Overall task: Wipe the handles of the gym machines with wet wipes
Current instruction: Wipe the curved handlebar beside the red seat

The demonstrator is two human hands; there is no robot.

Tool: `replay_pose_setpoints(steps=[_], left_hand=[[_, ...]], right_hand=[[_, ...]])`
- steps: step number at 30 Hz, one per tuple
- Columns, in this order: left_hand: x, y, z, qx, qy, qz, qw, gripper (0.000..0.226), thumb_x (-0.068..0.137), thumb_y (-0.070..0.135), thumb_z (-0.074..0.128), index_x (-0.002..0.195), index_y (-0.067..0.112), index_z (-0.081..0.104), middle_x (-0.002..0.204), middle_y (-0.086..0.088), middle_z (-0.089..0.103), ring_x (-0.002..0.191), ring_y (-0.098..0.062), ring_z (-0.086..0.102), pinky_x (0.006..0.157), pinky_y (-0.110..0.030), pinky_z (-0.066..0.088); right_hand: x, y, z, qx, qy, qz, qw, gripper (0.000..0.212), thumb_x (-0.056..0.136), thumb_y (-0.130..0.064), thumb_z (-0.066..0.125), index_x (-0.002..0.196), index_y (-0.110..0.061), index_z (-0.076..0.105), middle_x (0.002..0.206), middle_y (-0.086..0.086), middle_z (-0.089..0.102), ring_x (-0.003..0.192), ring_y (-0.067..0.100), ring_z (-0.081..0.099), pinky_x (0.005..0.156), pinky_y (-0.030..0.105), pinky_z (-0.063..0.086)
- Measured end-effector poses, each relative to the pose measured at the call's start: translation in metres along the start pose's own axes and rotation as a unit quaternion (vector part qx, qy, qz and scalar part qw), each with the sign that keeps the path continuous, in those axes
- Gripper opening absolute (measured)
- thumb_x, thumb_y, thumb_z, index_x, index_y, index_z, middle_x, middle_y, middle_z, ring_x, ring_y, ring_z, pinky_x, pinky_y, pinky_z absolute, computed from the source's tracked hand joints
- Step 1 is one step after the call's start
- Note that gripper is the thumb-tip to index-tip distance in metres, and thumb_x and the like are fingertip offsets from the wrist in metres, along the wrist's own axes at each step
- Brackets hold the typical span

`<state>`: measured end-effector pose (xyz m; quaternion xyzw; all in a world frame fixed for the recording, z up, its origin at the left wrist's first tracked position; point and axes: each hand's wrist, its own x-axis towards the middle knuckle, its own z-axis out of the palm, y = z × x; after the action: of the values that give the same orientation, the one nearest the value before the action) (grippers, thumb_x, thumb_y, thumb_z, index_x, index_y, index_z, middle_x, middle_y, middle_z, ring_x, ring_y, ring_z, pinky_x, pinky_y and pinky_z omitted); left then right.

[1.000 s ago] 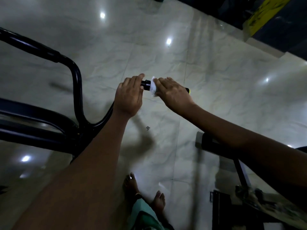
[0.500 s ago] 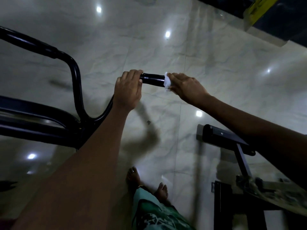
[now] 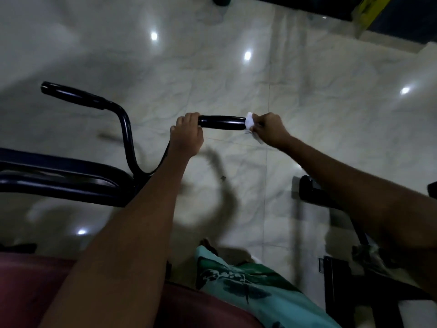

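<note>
So the left hand (image 3: 186,134) is gripping the near end of the black handle (image 3: 221,122), fingers curled over the top of the bar, right where the grip meets the bent tube that's running back down toward the wrist. The bare stretch of the handle is sitting between the two hands, pretty much level.

The right hand (image 3: 272,130) is at the far tip of that same handle, and it's pinching a white wet wipe (image 3: 250,121) bunched up against the end of the grip. The wipe is poking out on the thumb side of the hand, touching the handle's tip, and a bit of it is hanging out underneath the hand too. Fingers are curled in around it, though the blur is making it hard to tell exactly how each one is lying.

Off past the left hand, further out on that side, the second handle (image 3: 73,95) of the same machine is sticking out, nobody touching it. Both are joining into the black frame (image 3: 59,176) that's sitting beside the left forearm.

Below the arms, the pale marble floor (image 3: 307,102) is catching spots of ceiling light. A dark red padded seat (image 3: 28,292) is sitting under the left elbow, and green patterned clothing (image 3: 248,285) is showing between the forearms. Another black machine part (image 3: 307,190) is peeking out under the right forearm.
</note>
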<state>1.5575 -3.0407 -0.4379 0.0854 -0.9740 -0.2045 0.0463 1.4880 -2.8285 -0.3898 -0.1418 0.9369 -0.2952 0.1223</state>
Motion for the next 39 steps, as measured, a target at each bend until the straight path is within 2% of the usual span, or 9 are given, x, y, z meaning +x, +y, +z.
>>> replay_pose_setpoints(steps=[3,6,9,12,15,17,22,27,39], left_hand=[[-0.003,0.001,0.006,0.007,0.034,0.007,0.999,0.059,0.078,0.026,0.027,0.121,-0.003,0.057,0.114,-0.020,0.061,0.097,-0.039,0.058,0.074,-0.048,0.050],[-0.009,0.012,-0.003,0.065,-0.037,-0.036,0.997,0.060,0.081,0.023,0.036,0.138,0.004,0.041,0.138,-0.012,0.046,0.116,-0.034,0.047,0.086,-0.045,0.044],[-0.013,0.025,-0.016,0.080,-0.097,-0.084,0.988,0.064,0.087,0.015,0.048,0.146,0.009,0.025,0.150,-0.007,0.027,0.126,-0.034,0.035,0.095,-0.046,0.038],[-0.022,0.039,-0.032,0.088,-0.183,-0.109,0.973,0.062,0.093,0.022,0.046,0.148,0.009,0.020,0.156,-0.009,0.012,0.135,-0.035,0.028,0.105,-0.046,0.031],[-0.041,0.057,-0.053,0.111,-0.323,-0.071,0.937,0.063,0.100,0.034,0.039,0.150,0.008,0.013,0.159,-0.010,0.004,0.142,-0.030,0.021,0.112,-0.044,0.025],[-0.051,0.073,-0.065,0.079,-0.353,-0.079,0.929,0.063,0.101,0.035,0.040,0.151,0.008,0.013,0.159,-0.011,0.004,0.143,-0.029,0.018,0.114,-0.041,0.022],[-0.053,0.112,-0.097,0.046,-0.321,-0.114,0.939,0.052,0.099,0.033,0.044,0.142,0.005,0.035,0.150,-0.015,0.032,0.136,-0.029,0.034,0.108,-0.036,0.031],[-0.044,0.157,-0.126,0.030,-0.288,-0.083,0.954,0.036,0.096,0.026,0.049,0.126,0.006,0.056,0.133,-0.014,0.054,0.120,-0.027,0.051,0.090,-0.027,0.039],[0.008,0.208,-0.150,0.112,-0.307,-0.020,0.945,0.035,0.093,0.030,0.052,0.110,0.001,0.065,0.115,-0.015,0.062,0.108,-0.030,0.057,0.087,-0.033,0.047]], right_hand=[[-0.001,0.005,0.019,0.138,0.084,0.088,0.983,0.025,0.077,-0.008,0.062,0.052,-0.003,0.059,0.039,-0.003,0.047,0.041,0.006,0.044,0.048,0.022,0.037],[0.003,0.009,0.033,0.251,0.150,0.184,0.938,0.017,0.071,-0.008,0.067,0.064,0.008,0.067,0.046,0.000,0.045,0.050,0.009,0.043,0.047,0.023,0.031],[0.004,0.016,0.030,0.312,0.136,0.215,0.915,0.019,0.071,-0.014,0.075,0.062,0.002,0.070,0.046,-0.003,0.051,0.055,0.010,0.050,0.051,0.024,0.042],[-0.002,0.024,0.012,0.354,0.105,0.210,0.905,0.025,0.073,-0.021,0.080,0.059,-0.004,0.067,0.062,0.007,0.059,0.060,0.016,0.058,0.062,0.027,0.050],[-0.014,0.020,-0.008,0.313,0.068,0.175,0.931,0.025,0.068,-0.025,0.078,0.049,-0.013,0.068,0.063,0.013,0.065,0.064,0.019,0.059,0.064,0.032,0.049],[-0.025,0.016,-0.023,0.242,0.032,0.133,0.960,0.026,0.070,-0.023,0.073,0.046,-0.017,0.068,0.058,0.011,0.066,0.060,0.016,0.058,0.062,0.030,0.049],[-0.050,0.002,-0.070,0.032,-0.034,-0.006,0.999,0.018,0.078,-0.015,0.067,0.064,-0.004,0.072,0.059,0.021,0.065,0.038,0.004,0.052,0.059,0.034,0.052],[-0.059,-0.028,-0.119,-0.129,-0.091,-0.131,0.979,0.014,0.074,-0.004,0.064,0.080,-0.008,0.075,0.079,0.019,0.070,0.078,0.031,0.066,0.067,0.034,0.052],[-0.006,-0.045,-0.194,-0.148,-0.057,-0.187,0.970,0.015,0.083,-0.009,0.062,0.082,0.001,0.072,0.090,0.021,0.071,0.088,0.030,0.065,0.073,0.031,0.050]])
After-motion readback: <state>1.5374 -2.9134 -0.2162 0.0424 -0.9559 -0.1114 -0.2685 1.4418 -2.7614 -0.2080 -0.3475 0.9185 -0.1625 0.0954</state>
